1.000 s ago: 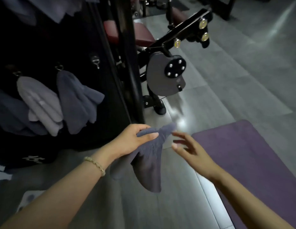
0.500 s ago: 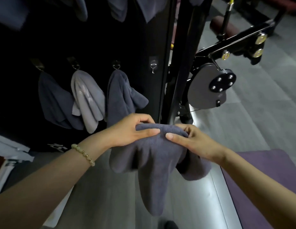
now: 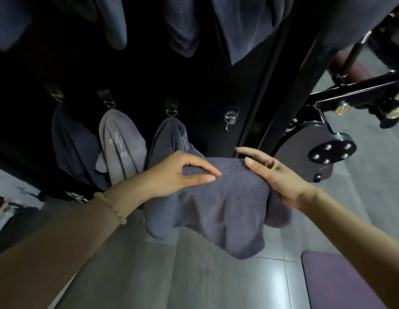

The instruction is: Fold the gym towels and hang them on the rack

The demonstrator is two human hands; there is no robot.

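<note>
A dark grey towel (image 3: 220, 204) hangs bunched between my hands, its ends drooping toward the floor. My left hand (image 3: 183, 172) pinches its top left fold. My right hand (image 3: 276, 175) cups the towel's right side, with the index finger stretched out toward the rack. The black rack (image 3: 205, 90) stands just behind. A bare metal hook (image 3: 229, 120) hangs right above the towel. To its left, three hooks carry towels: a dark grey one (image 3: 169, 139), a light grey one (image 3: 120, 143) and a dark one (image 3: 71, 146).
More dark towels (image 3: 245, 23) hang from an upper row of the rack. A black gym machine with a grey disc (image 3: 310, 148) stands at right. A purple mat (image 3: 336, 282) lies on the grey tiled floor at bottom right.
I have come closer to the rack, and the towel has risen toward the bare hook. My right hand, apart from the towel a second ago, now holds its right side.
</note>
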